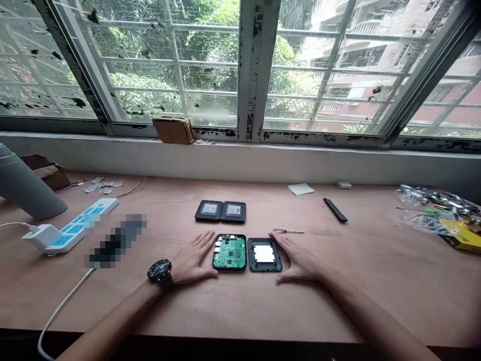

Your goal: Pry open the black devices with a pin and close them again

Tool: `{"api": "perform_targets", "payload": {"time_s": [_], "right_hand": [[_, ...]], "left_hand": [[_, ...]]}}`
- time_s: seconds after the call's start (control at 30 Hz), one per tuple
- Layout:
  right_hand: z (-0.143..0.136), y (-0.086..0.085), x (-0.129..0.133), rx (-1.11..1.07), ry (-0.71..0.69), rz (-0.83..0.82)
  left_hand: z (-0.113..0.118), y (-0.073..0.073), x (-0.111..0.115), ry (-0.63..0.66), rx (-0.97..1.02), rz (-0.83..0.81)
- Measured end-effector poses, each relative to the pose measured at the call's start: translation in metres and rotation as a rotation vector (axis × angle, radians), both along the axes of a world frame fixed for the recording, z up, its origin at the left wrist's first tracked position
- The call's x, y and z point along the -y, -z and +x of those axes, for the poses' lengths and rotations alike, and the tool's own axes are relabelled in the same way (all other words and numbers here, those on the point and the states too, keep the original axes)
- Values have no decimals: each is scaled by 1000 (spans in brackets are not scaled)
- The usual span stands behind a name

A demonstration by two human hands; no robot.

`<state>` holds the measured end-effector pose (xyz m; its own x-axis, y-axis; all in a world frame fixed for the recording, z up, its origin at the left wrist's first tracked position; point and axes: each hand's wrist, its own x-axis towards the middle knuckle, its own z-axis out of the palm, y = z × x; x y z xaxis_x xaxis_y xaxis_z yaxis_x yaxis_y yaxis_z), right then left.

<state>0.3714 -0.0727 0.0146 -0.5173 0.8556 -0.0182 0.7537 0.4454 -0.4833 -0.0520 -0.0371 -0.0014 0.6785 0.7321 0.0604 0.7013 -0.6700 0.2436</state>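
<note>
A black case half with a green circuit board (230, 252) lies flat at the centre of the table. Right beside it is the other black case half (265, 254), with a white rectangle inside. My left hand (193, 260), with a black watch on the wrist, rests on the table at the board's left side, fingers spread. On the other side my right hand (296, 258) lies spread against the right edge of the second half. Neither hand grips anything. A small screwdriver (288, 231) lies by my right fingertips. Two black labelled squares (220, 211) sit behind the case halves.
On the left of the table (180, 316) are a power strip (80, 224), a white cable and a grey cylinder (30, 185). A black bar (335, 210), white paper (300, 189) and plastic bags (432, 220) lie to the right. A cardboard box (173, 130) stands on the sill.
</note>
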Motion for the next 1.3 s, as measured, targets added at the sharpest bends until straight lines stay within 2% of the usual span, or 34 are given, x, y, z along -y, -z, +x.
{"api": "perform_targets", "payload": {"time_s": [0.23, 0.53, 0.73, 0.83, 0.93, 1.13, 1.23, 1.3], "right_hand": [[1, 4, -1, -29, 9, 20], [0, 4, 0, -82, 30, 8], [1, 18, -1, -243, 51, 92], [4, 26, -5, -394, 24, 110], [6, 29, -11, -556, 60, 104], [-7, 26, -25, -963, 152, 35], [-24, 16, -28, -976, 180, 62], [-37, 6, -29, -913, 139, 104]], "left_hand": [[-3, 6, -2, 14, 3, 10], [-3, 3, -1, 2, 84, -41], [-5, -2, -7, -41, 129, -178], [3, -9, -9, -46, 138, -215], [21, -11, -10, -6, 146, -198], [52, 3, -17, 100, 178, -111], [54, 9, -19, 142, 201, -83], [51, 9, -21, 168, 212, -79]]}}
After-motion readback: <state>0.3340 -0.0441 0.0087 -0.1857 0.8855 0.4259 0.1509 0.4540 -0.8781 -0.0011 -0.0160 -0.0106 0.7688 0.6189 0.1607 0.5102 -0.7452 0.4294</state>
